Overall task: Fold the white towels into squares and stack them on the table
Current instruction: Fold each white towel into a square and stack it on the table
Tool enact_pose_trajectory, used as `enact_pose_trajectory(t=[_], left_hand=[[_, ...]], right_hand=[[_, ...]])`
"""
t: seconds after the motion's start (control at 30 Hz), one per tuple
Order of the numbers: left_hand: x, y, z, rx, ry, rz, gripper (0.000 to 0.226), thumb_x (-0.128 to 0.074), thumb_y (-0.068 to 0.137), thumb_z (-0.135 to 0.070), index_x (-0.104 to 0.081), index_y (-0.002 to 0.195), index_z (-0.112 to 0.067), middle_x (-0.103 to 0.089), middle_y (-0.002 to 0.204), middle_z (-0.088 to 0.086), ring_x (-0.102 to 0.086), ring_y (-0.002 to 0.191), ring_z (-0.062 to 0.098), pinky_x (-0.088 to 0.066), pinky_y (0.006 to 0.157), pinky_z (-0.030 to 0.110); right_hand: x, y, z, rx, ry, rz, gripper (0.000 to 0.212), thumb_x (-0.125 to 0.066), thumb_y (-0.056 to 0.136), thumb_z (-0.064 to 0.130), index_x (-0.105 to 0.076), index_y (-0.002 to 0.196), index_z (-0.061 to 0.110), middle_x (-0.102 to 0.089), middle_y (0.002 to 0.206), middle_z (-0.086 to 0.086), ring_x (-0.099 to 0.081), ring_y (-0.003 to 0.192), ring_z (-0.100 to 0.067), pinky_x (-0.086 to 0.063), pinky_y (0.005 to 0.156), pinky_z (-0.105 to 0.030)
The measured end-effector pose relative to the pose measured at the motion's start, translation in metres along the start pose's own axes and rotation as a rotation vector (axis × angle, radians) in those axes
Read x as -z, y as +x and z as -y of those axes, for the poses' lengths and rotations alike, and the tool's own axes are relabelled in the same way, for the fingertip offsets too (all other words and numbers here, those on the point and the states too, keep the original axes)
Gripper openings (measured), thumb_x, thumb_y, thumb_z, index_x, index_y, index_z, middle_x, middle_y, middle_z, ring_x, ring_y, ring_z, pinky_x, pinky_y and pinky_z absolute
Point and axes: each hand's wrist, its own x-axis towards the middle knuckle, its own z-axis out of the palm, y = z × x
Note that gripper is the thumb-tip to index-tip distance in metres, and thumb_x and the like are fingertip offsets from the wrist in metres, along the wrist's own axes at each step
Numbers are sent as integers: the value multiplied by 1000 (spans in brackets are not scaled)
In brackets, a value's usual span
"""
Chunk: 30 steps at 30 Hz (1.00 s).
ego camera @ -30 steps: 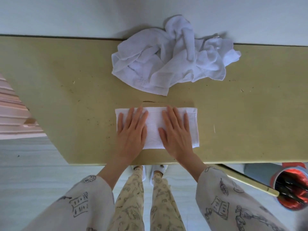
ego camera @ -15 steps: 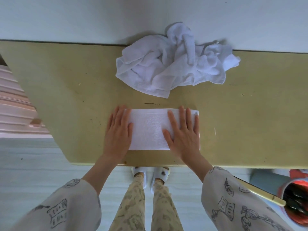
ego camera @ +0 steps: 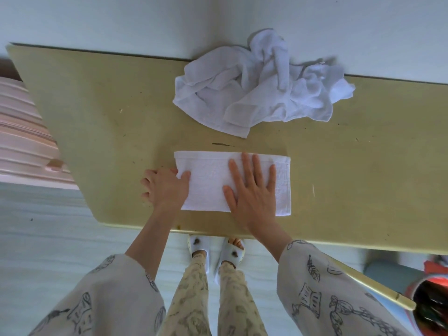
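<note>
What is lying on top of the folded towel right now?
The right hand lies flat on the folded towel; the left hand pinches its left edge. Cloth beneath the palm is hidden.

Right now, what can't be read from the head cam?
- Crumpled towel pile: how many towels, folds overlap.
- Folded towel: layer count, seen from above only.
- Left hand: fingers curled at the towel's left end; grip underneath hidden by the hand.
- Red container: cut off by the frame's right edge, contents dark.
- Right hand: covers the towel under it.

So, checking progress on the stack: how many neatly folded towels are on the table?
1: the folded towel lies near the table's front edge. The crumpled pile by the wall is unfolded; its count is unclear.
</note>
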Motion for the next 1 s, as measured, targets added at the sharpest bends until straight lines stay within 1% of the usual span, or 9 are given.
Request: enact_pose_trajectory(t=[0.1, 0.23, 0.33, 0.47, 0.57, 0.67, 0.73, 0.83, 1.0], left_hand=[[0, -2, -3, -69, -13, -14, 38, -54, 91, -31, -52, 118, -4, -43, 126, 17, -41, 118, 34, -35, 94, 43], [3, -5, -4, -81, -242, 1, 28, -57, 90, -18, -41, 109, -4, -54, 109, 13, -50, 89, 26, -38, 74, 34], [9, 1, 1, -17, -367, 73, 38, -63, 86, -16, -47, 118, -2, -56, 112, 10, -50, 93, 22, -38, 78, 31], [17, 3, 0, -18, -434, 152, 25, -66, 82, -11, -61, 105, -3, -61, 98, 9, -58, 91, 28, -45, 76, 35], [23, -4, -6, -99, -482, 142, 28, -66, 81, -8, -61, 108, -4, -63, 95, 8, -59, 89, 26, -48, 77, 35], [28, -23, -22, -224, -493, 106, 26, -66, 82, -10, -61, 107, -9, -60, 82, 1, -58, 76, 20, -50, 63, 27], [27, -39, -37, -295, -517, 131, 24, -65, 83, -9, -60, 106, -10, -57, 78, -1, -60, 68, 16, -56, 57, 28], [16, -59, -60, -384, -476, 221, 24, -63, 85, -10, -61, 109, -10, -55, 79, -1, -63, 62, 17, -59, 64, 35], [-28, -78, -85, -472, -316, 268, 24, -64, 83, -9, -62, 107, -10, -53, 74, -8, -63, 74, 21, -58, 73, 39]], right_hand=[[-1, 0, 0, 3, 2, 0, 59, -25, 94, 48, -24, 145, 21, -20, 155, -9, -10, 143, -27, -7, 111, -58], [-1, -1, -1, 1, 3, 2, 59, -25, 93, 48, -24, 146, 21, -21, 155, -9, -11, 143, -27, -7, 111, -58], [-2, -1, -1, 2, -4, 4, 59, -27, 94, 49, -23, 146, 22, -19, 155, -9, -9, 143, -27, -7, 111, -58], [-1, 0, 0, -12, 5, 43, 60, -24, 94, 49, -19, 147, 23, -16, 156, -8, -6, 143, -26, -6, 111, -58], [3, 0, 1, -23, 20, 99, 61, -21, 93, 50, -14, 148, 23, -11, 157, -8, -2, 144, -25, -1, 112, -57], [16, 3, -3, 3, 181, 122, 64, -18, 91, 51, -18, 148, 22, -9, 157, -7, -2, 145, -24, 5, 114, -53], [33, -2, -9, -54, 433, 5, 58, -28, 91, 42, -38, 141, 15, -29, 151, -13, -23, 141, -27, -14, 115, -49], [59, -20, -26, -342, 722, -222, 33, -45, 94, 20, -58, 122, 9, -54, 127, -10, -54, 114, -23, -44, 98, -32], [80, -39, -59, -765, 1092, -34, 24, -45, 90, 1, -66, 97, 8, -66, 81, -2, -65, 71, -19, -57, 75, -35]])
